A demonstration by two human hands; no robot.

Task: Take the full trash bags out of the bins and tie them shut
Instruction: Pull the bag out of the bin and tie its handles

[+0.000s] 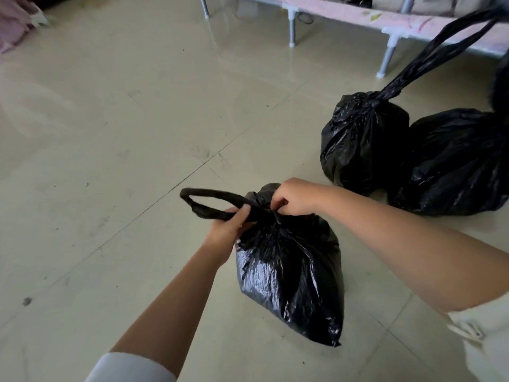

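a black trash bag [289, 274] is seen from above, standing on a pale tiled floor [124, 133] in the lower middle of the view. its neck is gathered into a bunch at the top, and a long twisted loop [203, 201] of the black plastic sticks out to the left of the neck. the left hand [230, 227] is placed just left of the neck, with its fingers [242, 213] curled together and clamped on the base of the loop. the right hand [296, 197] is placed on top of the neck, with its fingers [278, 206] curled shut and pinched on the gathered plastic. both forearms are bare, and white sleeves are seen at the bottom edge.

up and to the right of the bag, well apart from it, two more black bags are set on the floor, touching each other. the nearer one, the second bag [360, 142], is cinched at the top, and its long twisted handles [435, 53] are stretched up and out of view at the upper right. the third bag [454, 164] is lying just right of it, partly cut off by the edge.

beyond the bags, a metal bed frame [292, 28] with grey legs and a pink patterned mattress is seen at the top. pink cloth [13, 26] is seen in the top left corner.
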